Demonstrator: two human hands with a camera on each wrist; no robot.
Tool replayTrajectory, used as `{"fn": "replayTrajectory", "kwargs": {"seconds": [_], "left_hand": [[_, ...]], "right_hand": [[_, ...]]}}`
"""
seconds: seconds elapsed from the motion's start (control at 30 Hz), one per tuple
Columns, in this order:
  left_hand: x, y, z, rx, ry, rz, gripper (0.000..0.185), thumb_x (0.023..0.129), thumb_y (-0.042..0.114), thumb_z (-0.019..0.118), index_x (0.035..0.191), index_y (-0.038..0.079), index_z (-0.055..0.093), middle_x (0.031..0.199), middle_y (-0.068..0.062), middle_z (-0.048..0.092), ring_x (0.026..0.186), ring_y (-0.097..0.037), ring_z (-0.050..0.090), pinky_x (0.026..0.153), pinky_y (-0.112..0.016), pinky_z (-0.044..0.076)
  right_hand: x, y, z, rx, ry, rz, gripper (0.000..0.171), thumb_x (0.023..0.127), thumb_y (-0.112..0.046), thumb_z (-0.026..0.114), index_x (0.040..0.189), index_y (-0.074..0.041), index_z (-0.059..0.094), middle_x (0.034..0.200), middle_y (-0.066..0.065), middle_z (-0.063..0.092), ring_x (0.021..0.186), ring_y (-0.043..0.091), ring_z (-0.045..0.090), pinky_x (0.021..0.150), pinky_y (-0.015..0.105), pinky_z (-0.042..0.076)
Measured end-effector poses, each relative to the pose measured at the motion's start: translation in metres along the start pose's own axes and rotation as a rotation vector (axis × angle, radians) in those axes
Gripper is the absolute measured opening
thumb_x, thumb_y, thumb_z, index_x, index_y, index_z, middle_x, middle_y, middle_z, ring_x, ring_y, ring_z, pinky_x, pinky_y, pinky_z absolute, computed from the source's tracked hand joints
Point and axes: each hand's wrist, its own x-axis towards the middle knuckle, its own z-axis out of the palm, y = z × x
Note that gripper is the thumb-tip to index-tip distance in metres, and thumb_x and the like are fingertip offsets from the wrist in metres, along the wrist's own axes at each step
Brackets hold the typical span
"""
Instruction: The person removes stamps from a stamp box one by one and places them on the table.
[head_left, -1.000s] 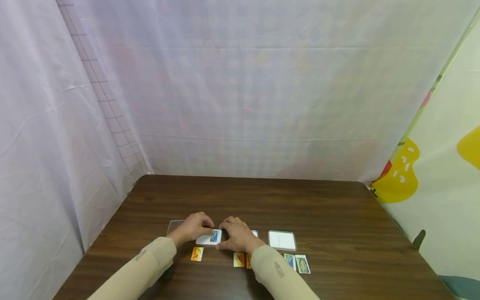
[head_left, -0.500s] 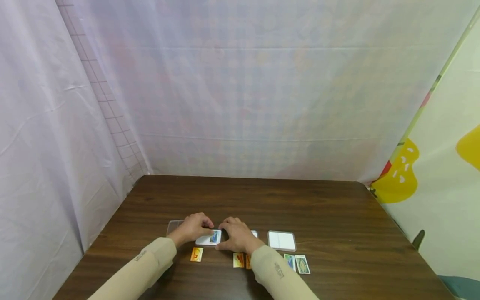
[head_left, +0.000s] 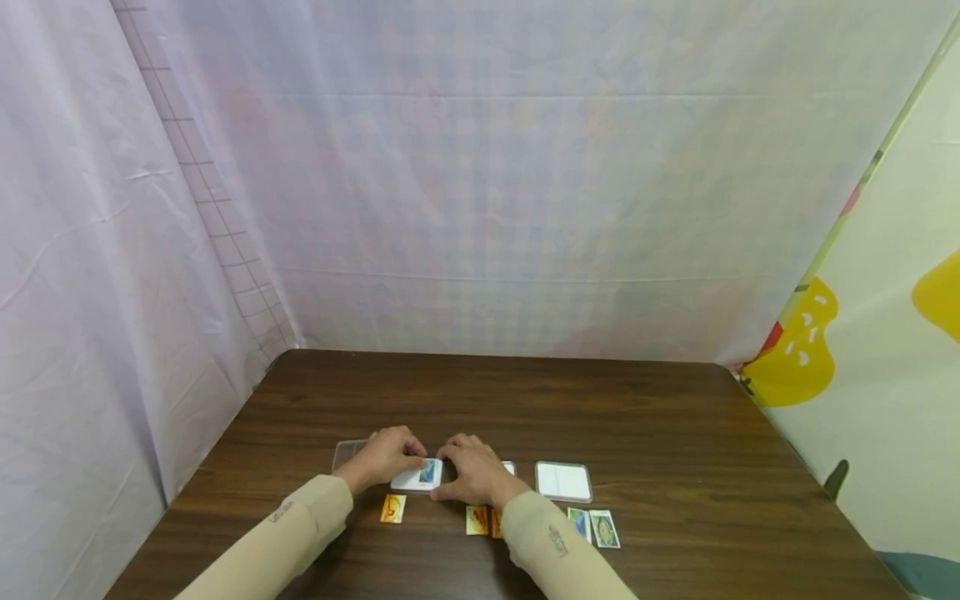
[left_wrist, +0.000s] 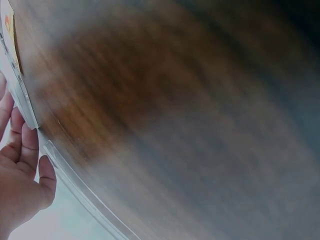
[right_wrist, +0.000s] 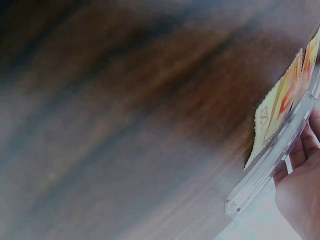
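Lower centre of the head frame: left hand point(head_left: 384, 457) and right hand point(head_left: 472, 471) both curl fingers onto a clear card case point(head_left: 418, 476) lying flat on the brown surface point(head_left: 525, 400). Sleeve print unreadable; loose picture cards point(head_left: 393, 507) just below.

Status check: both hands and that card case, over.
Left hand and right hand grip the clear card case on the table. Blue card inside. Loose cards lie nearby, nothing blocking.
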Motion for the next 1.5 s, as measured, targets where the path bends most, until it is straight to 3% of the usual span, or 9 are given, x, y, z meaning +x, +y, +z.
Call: {"fn": "replayTrajectory", "kwargs": {"seconds": [0.9,1.27,1.5], "left_hand": [[0.001,-0.001,0.001,0.013,0.025,0.006,0.005,0.084,0.017,0.077,0.083,0.013,0.074,0.081,0.006,0.063,0.081,-0.016,0.057,0.080,-0.045,0.037],[0.001,0.000,-0.004,-0.082,0.022,0.007,0.005,0.086,0.010,0.074,0.082,0.010,0.072,0.082,0.003,0.061,0.078,-0.014,0.054,0.075,-0.037,0.044],[0.000,-0.001,-0.010,-0.160,0.011,-0.050,0.004,0.086,0.012,0.076,0.083,0.011,0.073,0.085,0.002,0.063,0.081,-0.015,0.055,0.075,-0.035,0.046]], "right_hand": [[0.002,0.002,0.003,-0.003,-0.012,0.023,0.059,0.081,-0.052,0.076,0.123,-0.013,0.064,0.131,0.007,0.054,0.123,0.026,0.048,0.105,0.045,0.038],[0.002,0.002,0.003,-0.007,-0.014,0.026,0.063,0.081,-0.052,0.076,0.127,-0.012,0.063,0.133,0.007,0.054,0.124,0.026,0.048,0.105,0.044,0.038],[0.002,0.002,0.003,-0.001,-0.012,0.026,0.062,0.081,-0.052,0.077,0.127,-0.012,0.063,0.133,0.007,0.054,0.124,0.026,0.047,0.106,0.044,0.037]]}}
